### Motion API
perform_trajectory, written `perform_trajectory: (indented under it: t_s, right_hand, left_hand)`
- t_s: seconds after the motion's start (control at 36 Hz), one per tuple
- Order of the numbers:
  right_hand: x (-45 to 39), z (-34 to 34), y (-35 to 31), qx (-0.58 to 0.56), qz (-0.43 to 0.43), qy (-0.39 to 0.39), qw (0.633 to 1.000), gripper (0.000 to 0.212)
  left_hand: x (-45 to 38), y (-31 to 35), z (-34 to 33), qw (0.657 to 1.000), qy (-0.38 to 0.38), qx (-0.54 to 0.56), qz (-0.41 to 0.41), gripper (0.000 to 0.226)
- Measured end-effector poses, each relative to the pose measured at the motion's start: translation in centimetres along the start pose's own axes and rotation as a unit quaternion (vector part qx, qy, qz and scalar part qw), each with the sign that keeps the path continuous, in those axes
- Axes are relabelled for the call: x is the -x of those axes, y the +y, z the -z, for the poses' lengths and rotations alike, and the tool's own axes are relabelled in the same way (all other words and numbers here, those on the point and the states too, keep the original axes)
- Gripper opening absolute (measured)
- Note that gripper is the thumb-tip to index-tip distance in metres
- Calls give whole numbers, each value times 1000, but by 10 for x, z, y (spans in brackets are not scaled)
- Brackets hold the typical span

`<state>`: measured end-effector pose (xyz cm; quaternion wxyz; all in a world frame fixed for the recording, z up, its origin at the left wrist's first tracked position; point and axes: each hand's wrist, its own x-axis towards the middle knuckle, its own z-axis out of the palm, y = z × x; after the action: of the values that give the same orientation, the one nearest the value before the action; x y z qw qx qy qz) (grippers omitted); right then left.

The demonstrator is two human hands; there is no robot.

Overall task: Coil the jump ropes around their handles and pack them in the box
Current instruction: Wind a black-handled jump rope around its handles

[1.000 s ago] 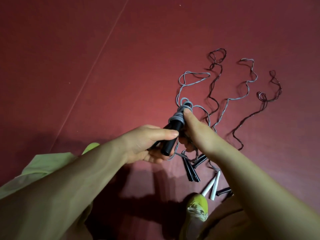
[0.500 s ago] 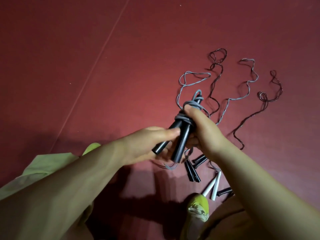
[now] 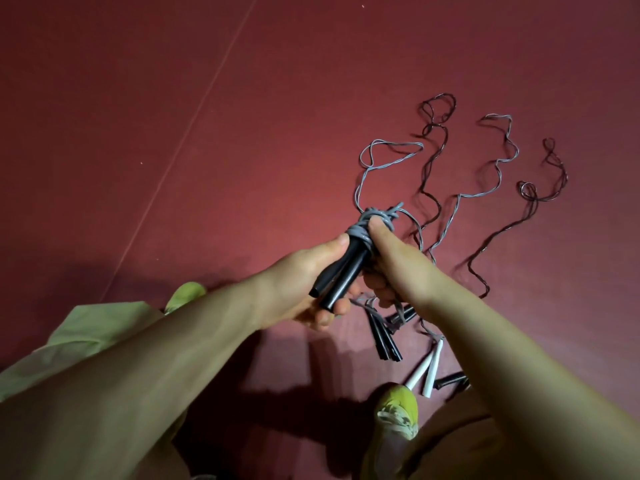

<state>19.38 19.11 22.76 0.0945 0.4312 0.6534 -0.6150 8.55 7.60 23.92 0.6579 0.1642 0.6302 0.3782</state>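
Two black handles point(image 3: 341, 271) sit at frame centre, gripped by the left hand point(image 3: 304, 285). Right hand point(image 3: 391, 258) pinches the grey coil point(image 3: 367, 225) at their top. Risk: releasing that pinch would likely let the coil spring loose.

Both bare forearms converge at frame centre; left hand point(image 3: 304, 282) fingers curled, right hand point(image 3: 391, 258) curled, thumb extended upward.
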Motion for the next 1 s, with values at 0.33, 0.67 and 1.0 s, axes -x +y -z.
perform_trajectory:
  t_s: [0.33, 0.67, 1.0]
  right_hand:
    - [-3, -1, 7, 114, -15, 13, 993, 71]
    - [-1, -3, 3, 63, -37, -16, 997, 70]
    - [19, -8, -15, 52, -46, 1, 998, 60]
  left_hand:
    - [0, -1, -2, 985, 46, -166, -24, 47]
    - [6, 1, -2, 928, 97, -357, -44, 50]
    - [18, -2, -9, 845, 126, -514, -73, 48]
